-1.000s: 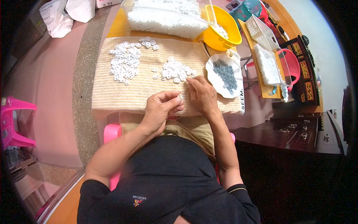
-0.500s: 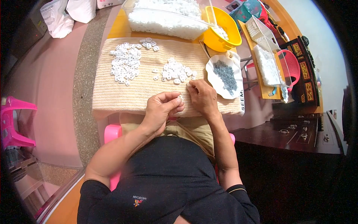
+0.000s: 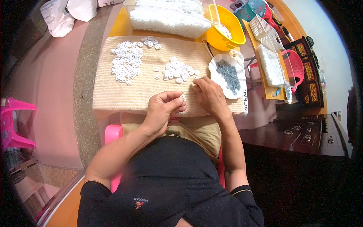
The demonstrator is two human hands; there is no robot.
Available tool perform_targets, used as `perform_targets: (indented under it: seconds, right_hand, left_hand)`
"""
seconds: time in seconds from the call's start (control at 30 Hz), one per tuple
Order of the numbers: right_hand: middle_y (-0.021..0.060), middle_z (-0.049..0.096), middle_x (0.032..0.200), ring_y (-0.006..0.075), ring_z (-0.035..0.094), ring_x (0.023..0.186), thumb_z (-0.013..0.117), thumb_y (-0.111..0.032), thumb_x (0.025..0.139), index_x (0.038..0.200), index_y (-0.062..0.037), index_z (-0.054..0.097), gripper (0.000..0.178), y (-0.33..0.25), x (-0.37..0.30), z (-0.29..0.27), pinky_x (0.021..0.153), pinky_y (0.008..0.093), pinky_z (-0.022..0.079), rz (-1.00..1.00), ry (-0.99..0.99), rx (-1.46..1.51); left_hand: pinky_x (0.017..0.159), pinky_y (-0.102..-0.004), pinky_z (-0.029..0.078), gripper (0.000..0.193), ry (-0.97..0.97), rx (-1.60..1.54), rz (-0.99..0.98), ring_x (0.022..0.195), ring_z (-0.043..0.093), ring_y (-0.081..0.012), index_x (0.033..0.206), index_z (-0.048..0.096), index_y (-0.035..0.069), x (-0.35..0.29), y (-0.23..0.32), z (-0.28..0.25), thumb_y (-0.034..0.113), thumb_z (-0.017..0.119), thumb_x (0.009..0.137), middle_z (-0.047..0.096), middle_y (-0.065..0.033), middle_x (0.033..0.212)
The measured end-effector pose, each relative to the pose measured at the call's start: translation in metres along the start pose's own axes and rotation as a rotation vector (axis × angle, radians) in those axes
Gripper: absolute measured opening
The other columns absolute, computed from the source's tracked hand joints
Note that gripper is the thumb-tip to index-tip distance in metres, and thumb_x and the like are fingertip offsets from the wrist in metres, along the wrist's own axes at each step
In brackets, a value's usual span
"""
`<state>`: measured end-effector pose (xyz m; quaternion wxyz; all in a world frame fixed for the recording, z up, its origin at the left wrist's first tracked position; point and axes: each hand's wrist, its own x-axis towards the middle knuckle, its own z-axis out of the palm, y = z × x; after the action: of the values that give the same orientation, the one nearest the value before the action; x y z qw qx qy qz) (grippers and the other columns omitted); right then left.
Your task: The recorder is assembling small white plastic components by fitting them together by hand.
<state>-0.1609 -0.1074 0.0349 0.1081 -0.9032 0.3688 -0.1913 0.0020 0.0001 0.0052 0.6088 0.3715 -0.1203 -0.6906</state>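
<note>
Head view: left hand (image 3: 163, 109) pinching small white piece (image 3: 182, 99) w/ fingertips at mat's (image 3: 113, 98) near edge; right hand (image 3: 209, 94), at 3 o'clock, fingers curled, grip unclear, beside white-piece pile (image 3: 177, 70).

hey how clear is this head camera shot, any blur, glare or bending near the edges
Head view: strong fisheye bending, so the woven mat bows and black corners frame the picture; light is soft and even, with no harsh glare on the yellow bowl; the left hand and right hand look fairly sharp, but the small white pieces are too tiny to make out individually.
</note>
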Motion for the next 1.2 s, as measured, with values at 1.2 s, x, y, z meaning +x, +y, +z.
perform_targets:
  seconds: [1.2]
  right_hand:
    - [0.0049,0.066,0.099,0.0093,0.06,0.089,0.067,-0.006,0.085,0.115,0.0027,0.062,0.032,0.011,-0.027,0.01,0.08,0.0243,0.05,0.381,-0.258,1.109]
  left_hand:
    - [0.071,-0.0255,0.058,0.015,-0.009,0.049,-0.006,0.076,0.065,-0.0139,0.101,0.061,-0.003,-0.001,-0.002,0.001,0.003,0.063,0.087,0.065,-0.0089,0.088]
